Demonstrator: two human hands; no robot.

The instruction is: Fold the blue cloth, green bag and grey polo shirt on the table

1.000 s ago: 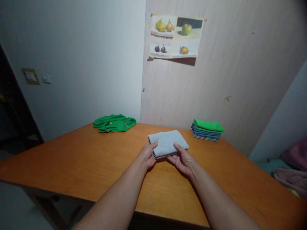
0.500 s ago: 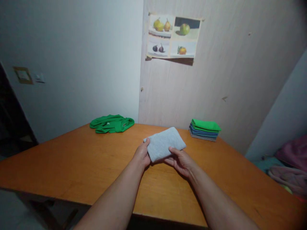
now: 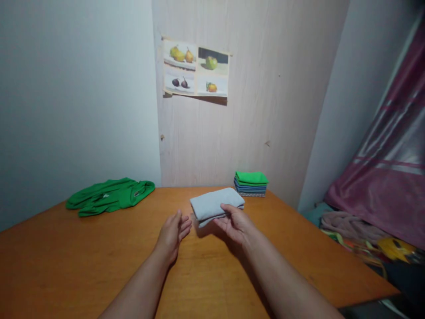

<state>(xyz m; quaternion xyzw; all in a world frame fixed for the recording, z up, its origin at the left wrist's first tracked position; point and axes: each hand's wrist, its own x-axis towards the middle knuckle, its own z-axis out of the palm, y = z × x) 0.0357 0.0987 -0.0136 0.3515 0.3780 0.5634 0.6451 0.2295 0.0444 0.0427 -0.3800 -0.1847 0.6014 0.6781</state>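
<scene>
A folded light-grey cloth point(image 3: 215, 203) is held over the middle of the table by my right hand point(image 3: 235, 223), thumb on top and fingers beneath its near right side. Its layers part slightly at the near left corner. To the left of the cloth and apart from it, my left hand point(image 3: 172, 232) is open, with fingers stretched out and nothing in them. A neat stack of folded cloths point(image 3: 250, 184), bright green on top with blue and checked layers below, stands at the back right. On the back left lies a crumpled green garment point(image 3: 113, 195).
The orange-brown wooden table point(image 3: 126, 261) meets the wall at the back. A sheet of fruit pictures point(image 3: 195, 71) hangs on the wall panel. Beyond the table's right edge are a pink curtain point(image 3: 381, 190) and a heap of fabrics point(image 3: 352, 228).
My left hand has let go of the grey cloth and moved left, away from it. My right hand keeps its hold. The view has turned to the right.
</scene>
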